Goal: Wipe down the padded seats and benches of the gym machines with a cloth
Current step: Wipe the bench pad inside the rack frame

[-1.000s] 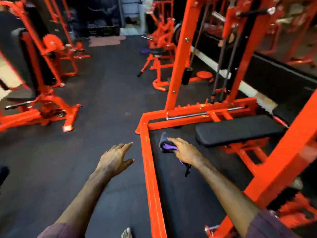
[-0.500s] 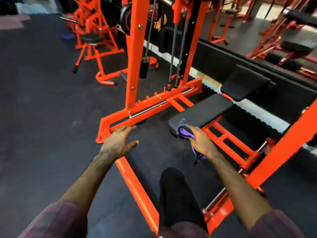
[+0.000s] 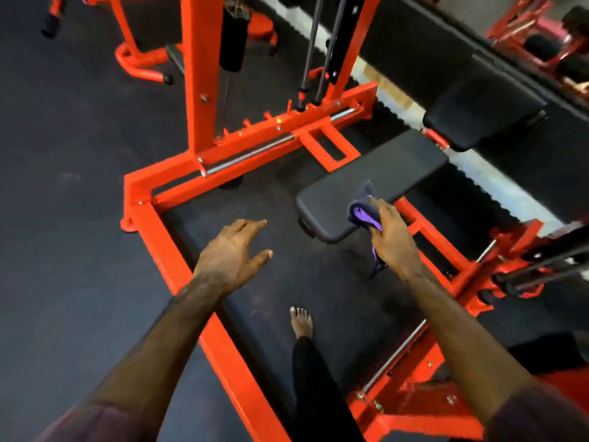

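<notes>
Our right hand point(image 3: 393, 237) grips the purple cloth point(image 3: 363, 210) against the near end of the black bench pad point(image 3: 376, 177); our left hand point(image 3: 232, 253) hovers outstretched, fingers spread, holding nothing.

Seat pad point(image 3: 373, 181): ahead and right; cloth point(image 3: 361, 205) on its near end
Back pad point(image 3: 484, 119): just behind the seat pad
Upright post point(image 3: 202, 74): left of the seat pad, on the base frame point(image 3: 165, 244)
Bare foot point(image 3: 301, 322): inside the base frame, before the seat pad
</notes>
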Tool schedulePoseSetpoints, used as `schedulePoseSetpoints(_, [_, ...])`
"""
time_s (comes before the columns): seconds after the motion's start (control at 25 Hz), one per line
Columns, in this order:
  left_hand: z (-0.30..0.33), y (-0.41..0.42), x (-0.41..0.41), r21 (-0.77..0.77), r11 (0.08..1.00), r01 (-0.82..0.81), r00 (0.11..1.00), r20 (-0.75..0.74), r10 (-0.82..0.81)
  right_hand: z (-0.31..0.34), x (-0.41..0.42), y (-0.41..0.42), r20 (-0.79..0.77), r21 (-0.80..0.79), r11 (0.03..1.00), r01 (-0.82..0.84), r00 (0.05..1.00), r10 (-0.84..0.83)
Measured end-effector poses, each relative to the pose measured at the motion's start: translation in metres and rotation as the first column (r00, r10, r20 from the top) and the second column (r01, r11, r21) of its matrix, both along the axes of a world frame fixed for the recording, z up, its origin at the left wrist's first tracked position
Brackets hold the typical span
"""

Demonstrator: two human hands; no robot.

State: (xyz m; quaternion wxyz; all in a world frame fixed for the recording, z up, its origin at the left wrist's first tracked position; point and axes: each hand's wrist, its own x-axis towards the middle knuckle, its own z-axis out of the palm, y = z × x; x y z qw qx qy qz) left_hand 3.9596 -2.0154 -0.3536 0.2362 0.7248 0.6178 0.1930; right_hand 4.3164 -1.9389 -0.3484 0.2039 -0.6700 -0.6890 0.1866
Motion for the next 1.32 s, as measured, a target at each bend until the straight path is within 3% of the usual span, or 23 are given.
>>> schedulePoseSetpoints(0.2, [-0.131, 0.116, 0.076, -0.120, 0.992, -0.035, 0.994, 0.101, 0.047, -0.138, 0.036, 0.116, 0.069, -0.006, 1.000, -0.017, 0.997, 0.018])
schedulePoseSetpoints(0.28, [-0.169, 0.152, 0.100, -0.152, 0.987, -0.048, 0.993, 0.104, 0.064, -0.181, 0.040, 0.135, 0.177, -0.020, 0.996, -0.093, 0.980, 0.095])
schedulePoseSetpoints(0.4, [-0.222, 0.217, 0.135, -0.244, 0.968, -0.054, 0.994, 0.081, 0.076, -0.248, 0.044, 0.152, 0.437, -0.191, 0.958, -0.211, 0.856, 0.276])
schedulePoseSetpoints(0.48, [-0.243, 0.252, 0.152, -0.342, 0.940, -0.017, 1.000, 0.012, 0.023, -0.269, 0.047, 0.155, 0.512, -0.226, 0.938, -0.262, 0.787, 0.343])
schedulePoseSetpoints(0.68, [-0.267, 0.287, 0.174, -0.386, 0.918, -0.097, 0.994, 0.012, 0.110, -0.272, 0.000, 0.230, 0.478, -0.167, 0.961, -0.220, 0.835, 0.274])
schedulePoseSetpoints(0.76, [-0.269, 0.285, 0.173, -0.389, 0.910, -0.142, 0.989, -0.016, 0.148, -0.269, -0.022, 0.248, 0.442, -0.190, 0.947, -0.259, 0.839, 0.318])
schedulePoseSetpoints(0.88, [-0.265, 0.281, 0.172, -0.357, 0.926, -0.120, 0.992, -0.012, 0.123, -0.263, 0.007, 0.204, 0.456, -0.248, 0.878, -0.409, 0.750, 0.478])
schedulePoseSetpoints(1.0, [-0.253, 0.280, 0.177, -0.361, 0.924, -0.123, 0.989, -0.124, 0.083, -0.259, 0.047, 0.160, 0.473, -0.273, 0.883, -0.383, 0.745, 0.470])
schedulePoseSetpoints(1.16, [-0.254, 0.286, 0.176, -0.406, 0.901, -0.149, 0.986, -0.133, 0.104, -0.265, -0.001, 0.238, 0.447, -0.264, 0.914, -0.307, 0.801, 0.398])
schedulePoseSetpoints(1.32, [-0.257, 0.282, 0.174, -0.409, 0.894, -0.183, 0.981, -0.138, 0.138, -0.266, -0.010, 0.250, 0.454, -0.216, 0.875, -0.433, 0.749, 0.482])
